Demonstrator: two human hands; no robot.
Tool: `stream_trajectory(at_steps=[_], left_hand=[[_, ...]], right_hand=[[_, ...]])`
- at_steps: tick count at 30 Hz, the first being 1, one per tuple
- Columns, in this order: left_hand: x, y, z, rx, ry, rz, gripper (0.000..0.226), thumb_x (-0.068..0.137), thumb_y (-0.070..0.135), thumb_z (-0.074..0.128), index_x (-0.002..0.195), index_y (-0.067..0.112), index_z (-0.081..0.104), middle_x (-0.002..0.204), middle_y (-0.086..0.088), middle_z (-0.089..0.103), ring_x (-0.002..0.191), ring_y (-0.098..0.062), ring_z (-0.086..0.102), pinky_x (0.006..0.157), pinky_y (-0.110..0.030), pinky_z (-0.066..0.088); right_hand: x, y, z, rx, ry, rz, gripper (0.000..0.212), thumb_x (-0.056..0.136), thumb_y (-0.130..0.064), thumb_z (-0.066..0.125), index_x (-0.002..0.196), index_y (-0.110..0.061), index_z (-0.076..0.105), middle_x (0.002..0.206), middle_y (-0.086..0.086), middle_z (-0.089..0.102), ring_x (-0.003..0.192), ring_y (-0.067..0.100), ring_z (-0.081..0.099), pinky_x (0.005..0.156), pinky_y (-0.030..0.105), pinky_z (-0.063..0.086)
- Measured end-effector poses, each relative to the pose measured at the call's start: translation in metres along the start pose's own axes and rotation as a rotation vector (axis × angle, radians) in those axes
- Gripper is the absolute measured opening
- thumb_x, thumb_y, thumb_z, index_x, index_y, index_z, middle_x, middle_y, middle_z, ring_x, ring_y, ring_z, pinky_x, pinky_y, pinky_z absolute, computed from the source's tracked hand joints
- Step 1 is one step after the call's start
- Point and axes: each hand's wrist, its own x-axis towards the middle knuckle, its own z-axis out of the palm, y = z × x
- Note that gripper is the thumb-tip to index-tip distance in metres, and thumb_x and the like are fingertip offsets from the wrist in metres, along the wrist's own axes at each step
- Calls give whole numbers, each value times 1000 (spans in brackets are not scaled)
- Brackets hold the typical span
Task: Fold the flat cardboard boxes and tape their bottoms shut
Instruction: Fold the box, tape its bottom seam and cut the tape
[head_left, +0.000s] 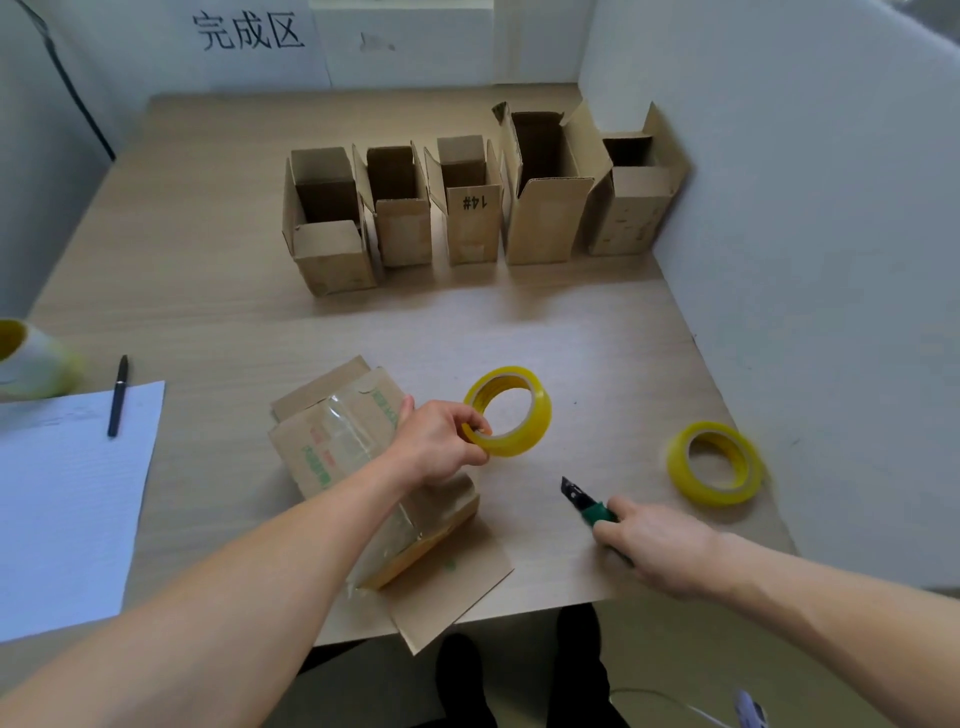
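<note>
A folded cardboard box (332, 447) lies on its side near the table's front edge, with clear tape running along its upturned face. My left hand (439, 441) is over the box's far end and pinches the rim of a yellow tape roll (511, 413), which it holds upright just right of the box. My right hand (657, 545) grips a green-handled utility knife (587, 504) on the table, blade pointing up-left toward the roll. A second yellow tape roll (716, 464) lies flat further right.
Several upright open boxes (467, 208) stand in a row at the back. White paper (67, 493) with a black pen (118, 395) lies at the left, beside another tape roll (31, 358). A white wall (831, 260) borders the table's right side.
</note>
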Motion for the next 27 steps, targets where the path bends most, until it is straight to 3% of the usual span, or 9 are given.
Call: stream_trajectory(at_steps=[4, 7, 10, 13, 18, 22, 27], left_hand=[[-1, 0, 1, 1, 1, -8, 20, 70, 21, 82, 74, 33, 66, 62, 17, 58, 78, -4, 59, 120, -44, -8], [-2, 1, 1, -11, -2, -8, 21, 70, 20, 82, 74, 33, 66, 60, 17, 57, 74, 0, 57, 120, -43, -9], [-1, 1, 0, -17, -3, -14, 21, 70, 21, 82, 74, 33, 66, 60, 17, 57, 74, -1, 57, 120, -43, -10], [-1, 1, 0, -11, -8, -18, 21, 70, 22, 83, 73, 34, 66, 60, 18, 57, 74, 0, 56, 120, -44, -8], [1, 0, -1, -6, -27, -25, 24, 68, 22, 84, 70, 35, 65, 57, 19, 56, 68, 9, 52, 120, -47, 2], [3, 1, -2, 10, -35, -19, 26, 68, 22, 85, 69, 37, 64, 57, 20, 56, 67, 11, 51, 119, -48, 5], [3, 1, -2, 44, -34, -15, 25, 70, 24, 85, 73, 37, 64, 59, 20, 58, 69, 10, 50, 119, -48, 8]], right_hand=[[4, 0, 1, -44, -3, 1, 21, 94, -10, 47, 113, -19, 47, 112, 10, 41, 80, 35, 60, 67, 41, 44], [3, 4, 4, -24, 12, 1, 24, 90, -8, 51, 109, -21, 45, 110, 8, 40, 79, 32, 58, 70, 41, 49], [1, 3, 2, -4, 14, -10, 33, 85, -6, 52, 113, -21, 44, 111, 9, 42, 97, 30, 52, 82, 41, 47], [-4, -2, -8, 82, 50, 34, 41, 78, -11, 52, 115, -25, 42, 108, 4, 49, 102, 27, 48, 82, 36, 43], [-14, -6, -25, 280, 160, 50, 42, 75, -19, 54, 107, -28, 28, 83, -3, 50, 75, 28, 49, 64, 37, 39], [-21, -11, -32, 496, 236, -12, 48, 76, -21, 47, 120, -34, 31, 98, -1, 65, 84, 26, 57, 75, 40, 48], [-20, -30, -39, 587, 273, -94, 48, 80, -22, 44, 127, -31, 38, 107, 0, 65, 89, 25, 57, 79, 38, 47]])
